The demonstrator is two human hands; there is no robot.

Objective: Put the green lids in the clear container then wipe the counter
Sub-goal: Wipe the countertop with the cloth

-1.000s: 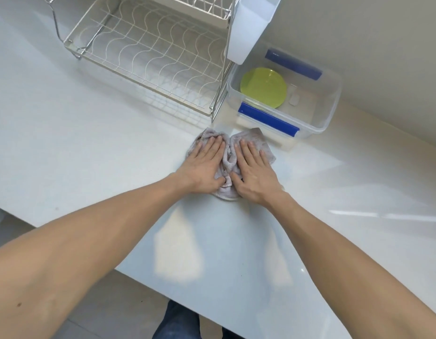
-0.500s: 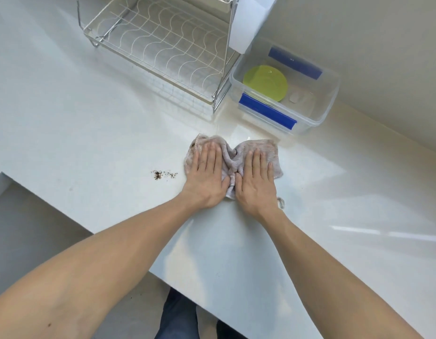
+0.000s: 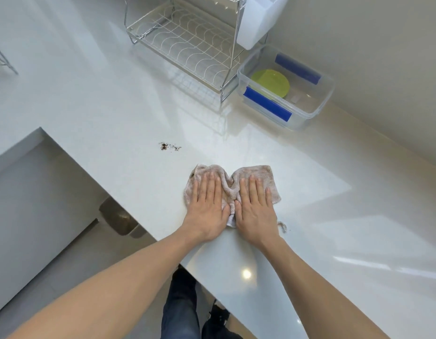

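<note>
A pinkish-grey cloth (image 3: 259, 176) lies bunched on the white counter (image 3: 102, 106). Both palms press flat on it, side by side: my left hand (image 3: 207, 206) on its left half, my right hand (image 3: 255, 209) on its right half. The clear container (image 3: 327, 94) with blue clips stands at the back right against the wall, well beyond the cloth. A green lid (image 3: 271, 83) lies flat inside it. A small patch of brown crumbs (image 3: 169, 146) sits on the counter to the left of the cloth and a little farther back.
A wire dish rack (image 3: 187, 45) with a white caddy (image 3: 256, 23) stands left of the container. The counter's front edge runs diagonally just left of my hands. Below it are the floor and a dark bin (image 3: 119, 216).
Both hands have dragged the cloth back toward me, away from the container. The crumbs have come into view on the left.
</note>
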